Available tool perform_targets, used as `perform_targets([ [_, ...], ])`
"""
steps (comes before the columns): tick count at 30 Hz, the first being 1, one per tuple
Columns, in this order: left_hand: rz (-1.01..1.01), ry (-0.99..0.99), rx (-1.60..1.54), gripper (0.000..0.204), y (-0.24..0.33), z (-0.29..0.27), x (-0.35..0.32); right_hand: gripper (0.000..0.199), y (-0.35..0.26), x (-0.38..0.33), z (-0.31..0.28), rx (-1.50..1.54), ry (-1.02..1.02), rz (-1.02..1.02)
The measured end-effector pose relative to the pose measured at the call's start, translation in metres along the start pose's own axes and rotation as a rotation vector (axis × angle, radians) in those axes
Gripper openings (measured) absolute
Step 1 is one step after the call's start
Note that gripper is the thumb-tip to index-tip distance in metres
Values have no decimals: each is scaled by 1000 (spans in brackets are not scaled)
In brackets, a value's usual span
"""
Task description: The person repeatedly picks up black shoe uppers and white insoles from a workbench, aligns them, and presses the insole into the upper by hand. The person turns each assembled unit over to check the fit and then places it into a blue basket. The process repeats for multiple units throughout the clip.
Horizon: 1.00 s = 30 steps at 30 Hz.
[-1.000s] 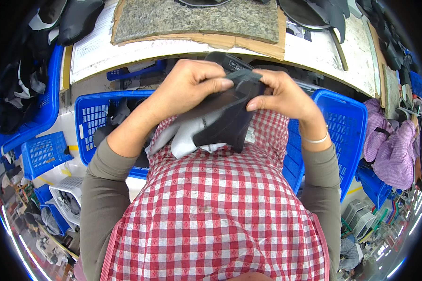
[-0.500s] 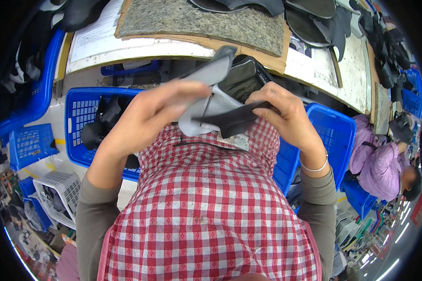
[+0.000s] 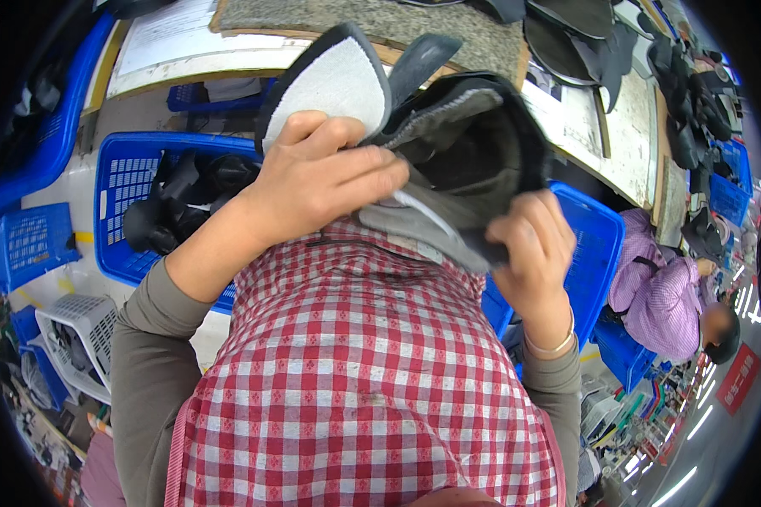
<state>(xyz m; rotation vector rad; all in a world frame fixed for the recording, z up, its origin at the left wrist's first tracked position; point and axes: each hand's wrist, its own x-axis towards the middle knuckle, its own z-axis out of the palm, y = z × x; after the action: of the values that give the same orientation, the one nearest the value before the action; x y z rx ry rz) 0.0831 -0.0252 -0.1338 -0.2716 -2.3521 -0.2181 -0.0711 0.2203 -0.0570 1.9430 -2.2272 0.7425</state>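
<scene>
Both hands hold a black shoe upper [image 3: 473, 156] with grey lining, raised in front of my apron at the table's near edge. Its opening faces up, showing a dark inside. My left hand [image 3: 325, 173] is closed on the near left side, beside a black-edged flap with a pale white face [image 3: 334, 89]. A narrow dark strap-like piece [image 3: 423, 63] sticks up behind. On the right, my right hand [image 3: 533, 245] grips the lower right edge with bent fingers, slightly blurred. The fingertips of this hand are partly hidden behind the material.
A grey stone slab [image 3: 313, 21] lies on the worktable ahead. More dark shoe pieces [image 3: 571, 42] are piled at its right. A blue basket [image 3: 110, 220] with black pieces stands at left, another blue basket [image 3: 600, 245] at right. A person in a purple checked top [image 3: 664, 291] sits far right.
The upper has been turned and spread, so its opening and the pale flap now show. My left hand has moved onto its near left side; the right hand has shifted lower.
</scene>
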Motion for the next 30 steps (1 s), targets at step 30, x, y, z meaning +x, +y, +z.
perform_targets([
  [30, 76, -73, -161, 15, 53, 63, 72, 41, 32, -50, 18, 761, -112, 966],
])
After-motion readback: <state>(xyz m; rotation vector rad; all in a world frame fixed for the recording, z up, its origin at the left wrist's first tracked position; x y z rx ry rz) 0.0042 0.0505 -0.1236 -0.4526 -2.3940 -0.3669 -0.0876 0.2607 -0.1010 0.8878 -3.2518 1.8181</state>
